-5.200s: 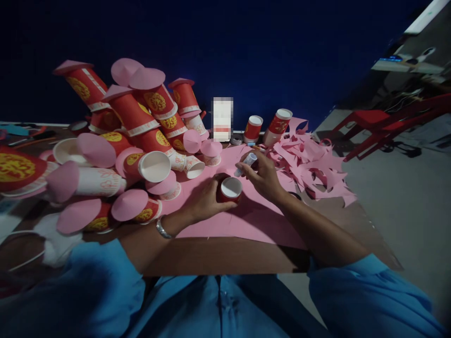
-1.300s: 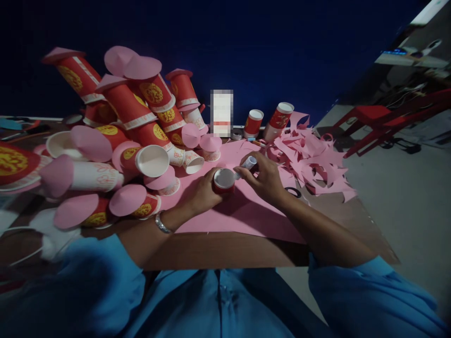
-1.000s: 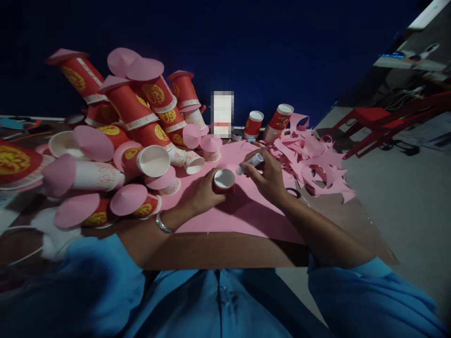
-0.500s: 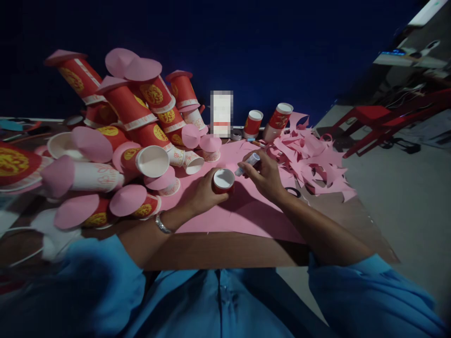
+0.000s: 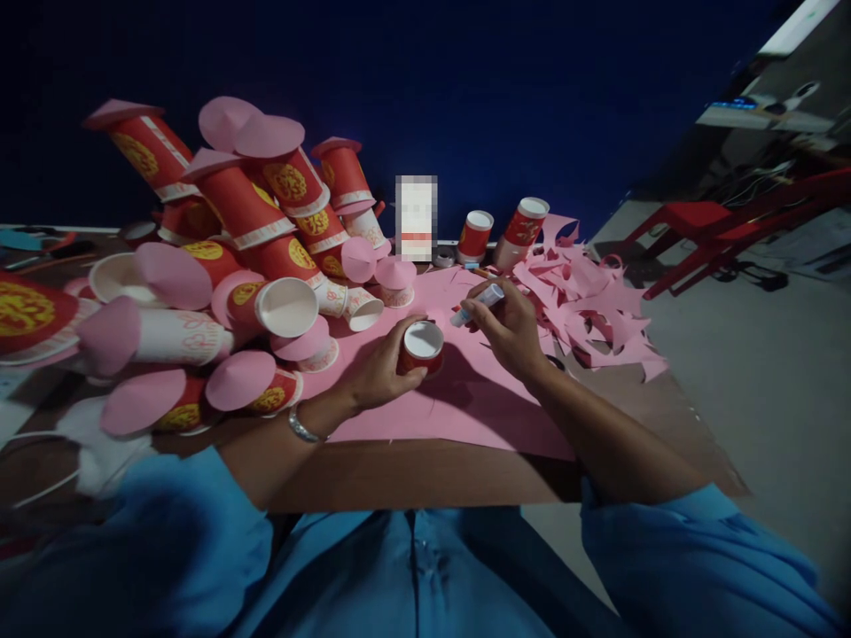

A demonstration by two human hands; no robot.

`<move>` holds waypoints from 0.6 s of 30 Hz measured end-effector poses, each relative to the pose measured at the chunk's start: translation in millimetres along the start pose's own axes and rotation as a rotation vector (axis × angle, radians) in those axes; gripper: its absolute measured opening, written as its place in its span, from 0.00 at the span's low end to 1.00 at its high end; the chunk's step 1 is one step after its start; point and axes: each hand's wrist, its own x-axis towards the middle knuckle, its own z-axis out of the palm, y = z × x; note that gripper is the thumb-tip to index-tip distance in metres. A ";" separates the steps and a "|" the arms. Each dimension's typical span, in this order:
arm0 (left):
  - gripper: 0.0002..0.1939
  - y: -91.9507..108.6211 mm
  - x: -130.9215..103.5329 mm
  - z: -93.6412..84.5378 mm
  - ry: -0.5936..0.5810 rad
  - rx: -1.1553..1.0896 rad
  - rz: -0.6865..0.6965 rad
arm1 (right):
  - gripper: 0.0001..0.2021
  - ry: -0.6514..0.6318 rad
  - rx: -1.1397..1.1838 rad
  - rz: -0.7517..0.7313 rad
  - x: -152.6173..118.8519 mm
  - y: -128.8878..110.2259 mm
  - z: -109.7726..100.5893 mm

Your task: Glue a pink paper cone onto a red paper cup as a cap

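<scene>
Pink paper (image 5: 405, 421) spreads beneath your left hand (image 5: 384, 368), which is curled around a red cup (image 5: 423, 351), while your right hand (image 5: 513, 328) pinches a white tube (image 5: 480, 303) nearby.

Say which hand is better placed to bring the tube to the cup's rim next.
Probably the right hand: it holds the tube, angled toward the nearby cup, while the left hand is around the cup.

No text can be read; the yellow emblems (image 5: 291, 182) on the piled red cups (image 5: 236, 199) are indistinct.
</scene>
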 end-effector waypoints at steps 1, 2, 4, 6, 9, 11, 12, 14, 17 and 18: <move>0.38 -0.4 0.5 0.1 -0.008 -0.001 -0.009 | 0.18 0.005 0.004 -0.001 0.1 -0.9 -0.7; 0.37 -0.2 1.0 0.5 -0.008 0.005 -0.021 | 0.18 0.009 0.008 -0.003 0.0 -1.4 -1.2; 0.35 1.3 2.3 2.3 0.036 0.032 -0.035 | 0.19 0.008 0.016 0.001 -0.7 -1.6 -1.1; 0.35 2.4 3.7 4.8 0.128 0.077 -0.018 | 0.18 -0.002 0.019 0.009 -2.3 -1.2 0.5; 0.34 0.0 6.4 8.9 0.257 0.147 0.019 | 0.18 -0.025 0.009 -0.006 -5.6 -1.9 4.5; 0.33 -3.7 7.8 11.4 0.293 0.156 0.028 | 0.17 -0.045 -0.016 -0.026 -7.7 -3.8 7.1; 0.32 -5.4 8.2 12.4 0.297 0.155 0.033 | 0.17 -0.054 -0.031 -0.034 -8.6 -4.9 8.2; 0.31 -7.2 8.1 14.0 0.281 0.144 0.041 | 0.16 -0.066 -0.060 -0.046 -10.0 -6.5 9.7; 0.30 -5.4 6.7 14.7 0.262 0.123 0.026 | 0.14 -0.079 -0.097 -0.068 -11.2 -6.0 11.4; 0.29 -3.9 6.2 14.5 0.256 0.125 0.011 | 0.13 -0.084 -0.112 -0.079 -11.5 -5.0 11.9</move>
